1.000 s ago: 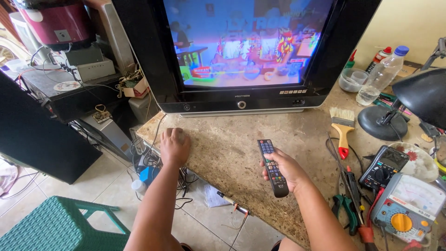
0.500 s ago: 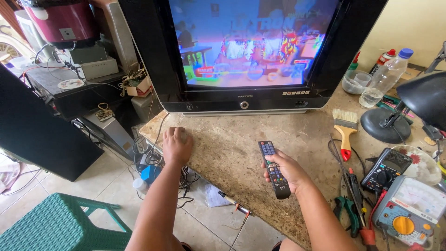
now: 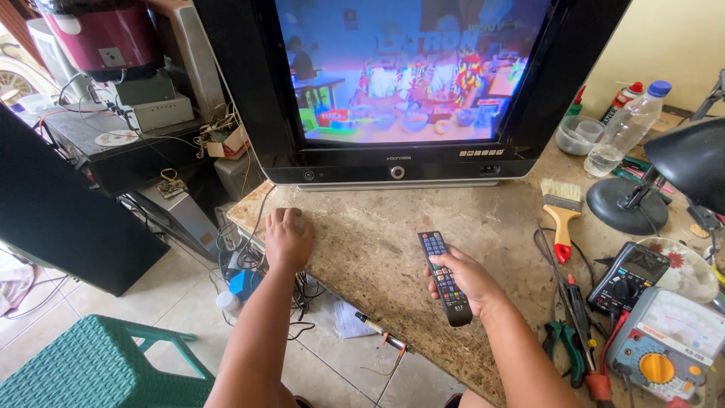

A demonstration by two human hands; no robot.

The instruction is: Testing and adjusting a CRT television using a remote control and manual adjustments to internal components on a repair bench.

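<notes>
My right hand (image 3: 470,281) grips a black remote control (image 3: 444,276), its button end aimed at the big black television (image 3: 411,91) whose screen shows a colourful cartoon picture. The thumb lies across the remote's middle. My left hand (image 3: 288,238) rests as a loose fist on the speckled stone tabletop (image 3: 370,242), near its left corner, and holds nothing.
Right of the remote lie a paintbrush with a red and yellow handle (image 3: 562,215), a black multimeter (image 3: 630,276), an analog meter (image 3: 668,347), pliers (image 3: 566,351), a black desk lamp (image 3: 657,177) and a plastic bottle (image 3: 627,128). A green stool (image 3: 91,370) and cables sit on the floor at left.
The picture on the screen has changed. Both hands stay where they were; the view has shifted slightly.
</notes>
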